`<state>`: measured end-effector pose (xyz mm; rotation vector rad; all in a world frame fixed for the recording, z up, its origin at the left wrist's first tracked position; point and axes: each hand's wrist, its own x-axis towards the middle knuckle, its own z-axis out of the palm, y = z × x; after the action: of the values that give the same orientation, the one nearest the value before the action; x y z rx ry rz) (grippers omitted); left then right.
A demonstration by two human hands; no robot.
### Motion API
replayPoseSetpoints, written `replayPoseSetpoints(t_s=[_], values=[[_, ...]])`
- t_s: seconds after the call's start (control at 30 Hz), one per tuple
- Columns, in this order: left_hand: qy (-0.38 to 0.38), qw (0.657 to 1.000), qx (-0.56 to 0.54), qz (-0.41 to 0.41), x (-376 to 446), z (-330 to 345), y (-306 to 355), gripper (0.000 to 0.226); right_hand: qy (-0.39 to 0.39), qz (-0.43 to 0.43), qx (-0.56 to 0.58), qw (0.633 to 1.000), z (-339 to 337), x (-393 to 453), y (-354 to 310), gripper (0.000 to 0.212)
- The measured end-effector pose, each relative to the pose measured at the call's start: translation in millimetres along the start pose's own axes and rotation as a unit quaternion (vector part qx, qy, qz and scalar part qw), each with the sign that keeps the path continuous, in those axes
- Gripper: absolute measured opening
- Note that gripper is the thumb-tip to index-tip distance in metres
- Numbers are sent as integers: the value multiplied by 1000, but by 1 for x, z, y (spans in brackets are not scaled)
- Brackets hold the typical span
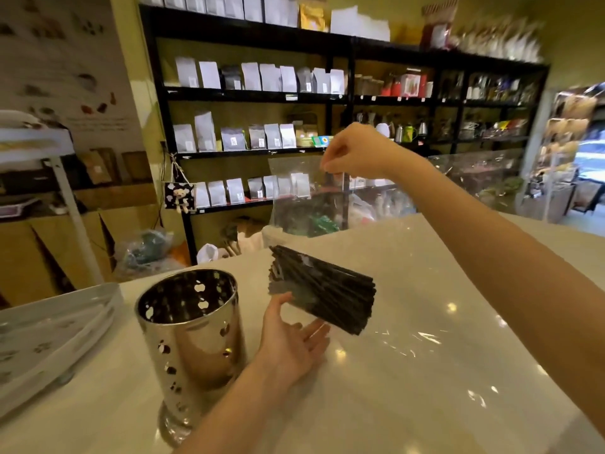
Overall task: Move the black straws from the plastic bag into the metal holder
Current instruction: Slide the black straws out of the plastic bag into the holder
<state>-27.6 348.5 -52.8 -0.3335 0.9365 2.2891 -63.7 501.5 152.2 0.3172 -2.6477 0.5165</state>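
A bundle of black straws [324,291] lies tilted inside a clear plastic bag [304,194] that hangs above the white counter. My right hand [355,152] pinches the bag's top edge and holds it up. Under the bundle, my left hand [291,342] is open, palm up, fingers straight, its thumb touching the lower end of the bag. The shiny metal holder [191,339], a perforated cylinder, stands upright on the counter just left of my left hand, and I see nothing inside it.
White trays [49,335] are stacked at the counter's left edge. The white counter [442,371] stretches to the right under the bag. Black shelves [255,96] with pouches and jars fill the wall behind. A white rack [65,178] stands at the left.
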Motion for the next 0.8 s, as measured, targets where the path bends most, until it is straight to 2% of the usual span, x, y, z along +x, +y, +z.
replayPoseSetpoints(t_s=[0.1,0.17,0.33,0.5,0.7,0.73,0.8], values=[[-66,995,-80,-6,1,6,-5,83,15,-16,16,1000,-14,3,-7,14],[-79,992,-97,5,-1,13,-7,68,42,-23,28,998,-22,3,-9,13],[-145,980,-114,75,-6,35,-3,57,35,1,83,996,-34,10,-7,15],[-150,972,-130,127,-26,49,28,51,95,37,176,979,-49,23,-9,18],[-153,956,-137,211,-74,71,63,58,140,15,270,953,-68,37,-35,14],[-159,955,-134,213,-83,73,70,56,141,3,277,951,-70,38,-40,11],[-159,958,-118,209,-99,76,82,37,147,-22,275,950,-73,41,-50,8]])
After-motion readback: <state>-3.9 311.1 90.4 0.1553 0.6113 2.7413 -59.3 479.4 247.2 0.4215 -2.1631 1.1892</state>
